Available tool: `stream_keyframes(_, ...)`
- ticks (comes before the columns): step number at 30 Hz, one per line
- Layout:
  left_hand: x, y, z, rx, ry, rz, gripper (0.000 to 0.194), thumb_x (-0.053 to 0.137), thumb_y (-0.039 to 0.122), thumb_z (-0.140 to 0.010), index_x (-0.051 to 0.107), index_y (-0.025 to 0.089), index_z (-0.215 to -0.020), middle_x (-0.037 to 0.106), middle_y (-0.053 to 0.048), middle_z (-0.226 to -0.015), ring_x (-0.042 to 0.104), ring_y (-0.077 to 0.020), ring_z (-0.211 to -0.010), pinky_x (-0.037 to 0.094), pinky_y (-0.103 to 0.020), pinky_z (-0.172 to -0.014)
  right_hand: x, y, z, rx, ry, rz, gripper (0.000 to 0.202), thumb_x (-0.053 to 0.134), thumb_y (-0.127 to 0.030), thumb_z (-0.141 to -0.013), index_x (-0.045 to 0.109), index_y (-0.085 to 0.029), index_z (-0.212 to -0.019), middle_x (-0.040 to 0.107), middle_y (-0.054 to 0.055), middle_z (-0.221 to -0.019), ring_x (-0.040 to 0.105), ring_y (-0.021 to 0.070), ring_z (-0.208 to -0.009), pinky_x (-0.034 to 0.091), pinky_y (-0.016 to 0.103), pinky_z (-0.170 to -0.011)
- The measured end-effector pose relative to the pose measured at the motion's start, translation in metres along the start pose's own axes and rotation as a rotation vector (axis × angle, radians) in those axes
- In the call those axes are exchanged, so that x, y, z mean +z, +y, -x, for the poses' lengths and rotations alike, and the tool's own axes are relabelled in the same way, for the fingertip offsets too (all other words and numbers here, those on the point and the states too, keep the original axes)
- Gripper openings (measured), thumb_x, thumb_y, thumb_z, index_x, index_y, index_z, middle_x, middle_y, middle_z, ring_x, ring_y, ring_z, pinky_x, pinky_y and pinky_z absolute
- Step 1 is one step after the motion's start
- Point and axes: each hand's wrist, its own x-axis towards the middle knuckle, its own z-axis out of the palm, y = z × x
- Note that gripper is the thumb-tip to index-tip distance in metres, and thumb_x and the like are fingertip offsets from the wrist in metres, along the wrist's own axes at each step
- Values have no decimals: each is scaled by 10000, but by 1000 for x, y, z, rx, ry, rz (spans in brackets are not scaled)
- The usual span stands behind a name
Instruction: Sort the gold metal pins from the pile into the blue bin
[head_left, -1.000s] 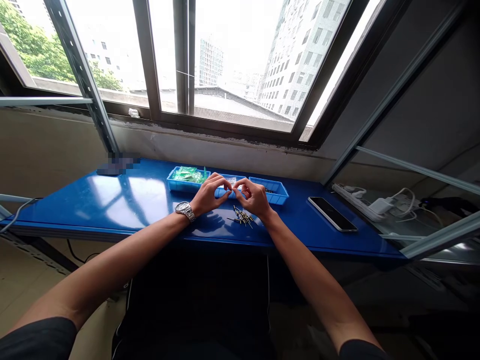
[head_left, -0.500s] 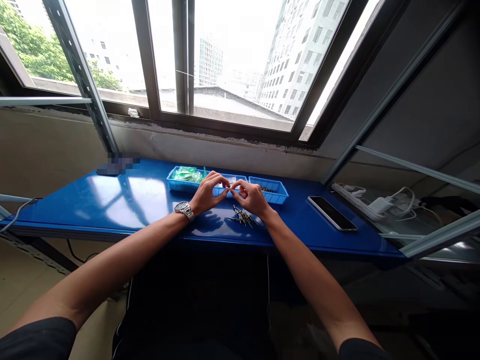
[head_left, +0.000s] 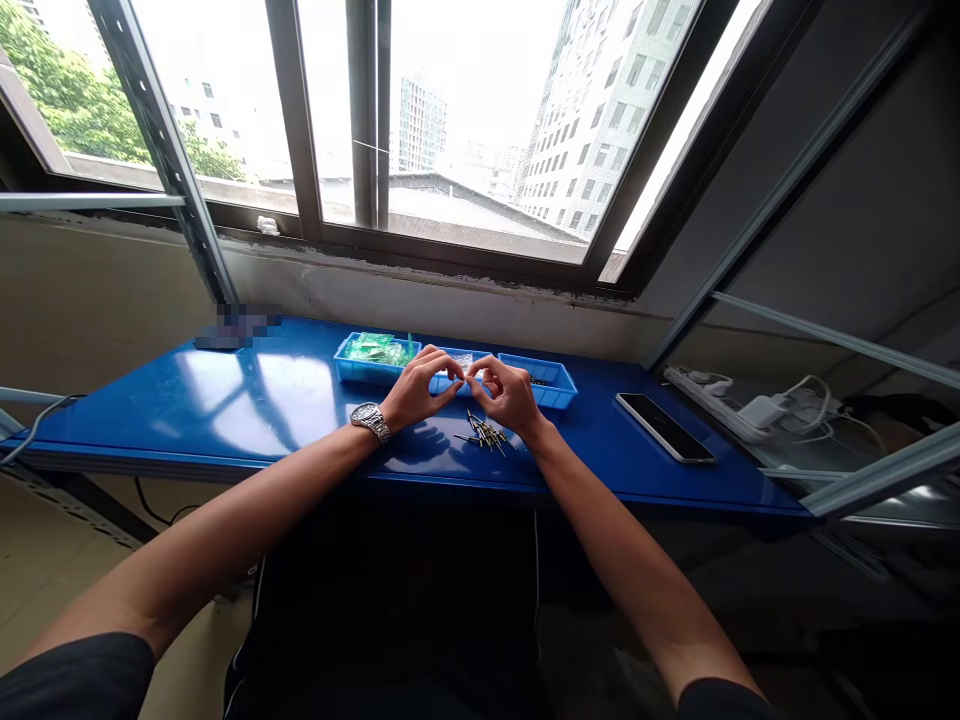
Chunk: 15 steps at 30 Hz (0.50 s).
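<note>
My left hand [head_left: 421, 388], with a metal watch on its wrist, pinches thumb and forefinger together above the blue table. Close beside it, fingertips almost meeting, my right hand [head_left: 506, 390] is pinched too. Whatever sits between the fingertips is too small to make out. Below the hands lies a loose pile of thin metal pieces with dark and brass-coloured parts [head_left: 487, 432]. Behind the hands stand blue bins in a row: the left bin [head_left: 367, 374] holds green plastic packets [head_left: 375, 348], the middle bin [head_left: 450, 386] clear bags, the right bin [head_left: 551, 398] small dark pieces.
A phone [head_left: 664, 427] lies on the blue table [head_left: 300, 420] to the right. Past it are a power strip [head_left: 716, 405] and a white charger [head_left: 761, 411] with cables. Metal shelf posts rise at both sides, and a window [head_left: 465, 130] is behind the table.
Both hands have shifted very slightly, the fingertips moving a little to the right and down. Both pinches stay closed; the pile and bins have not moved.
</note>
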Motion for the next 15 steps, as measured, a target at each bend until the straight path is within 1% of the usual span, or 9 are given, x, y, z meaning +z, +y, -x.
stream_keyframes(4,-2,1,0,-24,36,-2,49,656,241,-937,644,194,-936,665,-39,-873,576,-214,-867,516,-364,-784,-1,1,-1,18,-26,7,119,591,-307,-953,629,-195,-953,397,-69,-611,420,100,-533,387,228,-594)
stream_keyframes(10,-3,0,0,-35,36,5,38,670,222,-916,652,195,-935,667,-39,-877,581,-217,-869,520,-366,-779,3,5,-2,18,-132,-3,120,596,-297,-954,660,-198,-974,448,-62,-640,417,90,-528,366,218,-579)
stream_keyframes(15,-3,0,-1,-42,34,3,40,666,230,-919,654,196,-938,668,-39,-874,585,-217,-868,521,-368,-780,2,4,-2,24,-123,0,122,600,-298,-953,665,-197,-973,447,-61,-641,423,93,-539,377,222,-592)
